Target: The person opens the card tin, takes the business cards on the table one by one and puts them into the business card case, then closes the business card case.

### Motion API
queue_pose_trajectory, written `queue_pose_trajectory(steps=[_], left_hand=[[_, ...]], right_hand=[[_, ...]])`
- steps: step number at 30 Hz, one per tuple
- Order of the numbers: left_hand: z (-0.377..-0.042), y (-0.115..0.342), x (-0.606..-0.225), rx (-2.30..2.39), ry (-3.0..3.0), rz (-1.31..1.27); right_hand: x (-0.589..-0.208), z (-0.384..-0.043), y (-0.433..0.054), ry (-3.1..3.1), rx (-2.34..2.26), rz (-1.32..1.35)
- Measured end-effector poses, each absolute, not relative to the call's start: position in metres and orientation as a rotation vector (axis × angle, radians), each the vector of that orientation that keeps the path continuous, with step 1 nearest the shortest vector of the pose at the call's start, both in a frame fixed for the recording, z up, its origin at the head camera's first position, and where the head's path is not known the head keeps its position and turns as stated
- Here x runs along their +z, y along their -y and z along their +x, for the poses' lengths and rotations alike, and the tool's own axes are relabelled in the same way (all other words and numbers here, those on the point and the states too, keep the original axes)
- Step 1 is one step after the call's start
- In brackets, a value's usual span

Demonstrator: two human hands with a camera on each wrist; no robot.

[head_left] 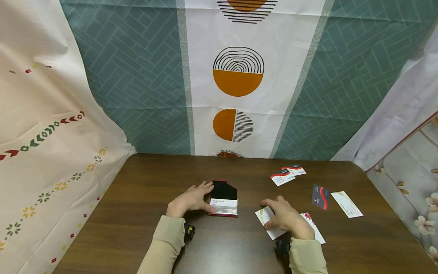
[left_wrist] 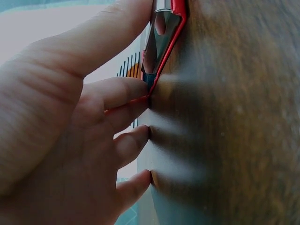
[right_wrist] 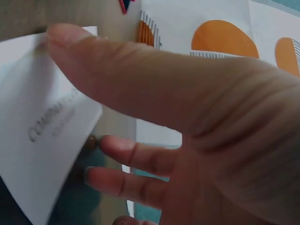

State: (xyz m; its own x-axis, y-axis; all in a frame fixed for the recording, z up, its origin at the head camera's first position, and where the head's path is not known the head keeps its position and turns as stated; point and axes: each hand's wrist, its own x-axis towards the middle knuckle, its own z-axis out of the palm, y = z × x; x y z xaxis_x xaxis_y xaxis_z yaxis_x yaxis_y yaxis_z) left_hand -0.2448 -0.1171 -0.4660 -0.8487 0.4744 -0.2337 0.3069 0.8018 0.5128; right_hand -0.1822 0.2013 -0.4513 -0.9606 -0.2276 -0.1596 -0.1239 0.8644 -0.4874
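My left hand [head_left: 193, 199] grips an open red-edged card case [head_left: 223, 213], its thumb at the near edge and its fingers along the side. The case has a dark lid laid back and a printed white card [head_left: 224, 202] in its silvery lower part. In the left wrist view, the thumb presses at the case's rim [left_wrist: 180, 18]. My right hand [head_left: 285, 217] holds a white business card with a green corner [head_left: 262, 215], thumb lying across it. Its print shows in the right wrist view, where the index finger is mostly hidden behind card and thumb.
A white card with a red floral corner [head_left: 316, 230] lies partly under my right forearm. Farther right are a dark card with a red wave [head_left: 320, 197] and a white-green card [head_left: 347, 204]. Two overlapping red-and-dark cards [head_left: 283, 177] lie near the table's back edge.
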Motion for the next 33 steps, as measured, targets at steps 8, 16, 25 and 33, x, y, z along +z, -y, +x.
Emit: queue_pose_trajectory(steps=[8,16,25,33], left_hand=[[-0.246,0.118,-0.467,0.668,-2.641,0.586],[-0.243,0.120,-0.468,0.666,-2.638,0.586],[-0.243,0.117,-0.467,0.646,-2.642,0.589],[-0.243,0.118,-0.465,0.662,-2.644,0.587]], right_hand=[[-0.458,-0.186,-0.200,-2.852,-0.710,-0.325],[-0.457,-0.187,-0.209,-2.797,-0.796,-0.390],[-0.450,-0.185,-0.227,-2.736,-0.865,-0.541],[-0.445,-0.187,-0.234,-2.563,-1.079,-0.455]])
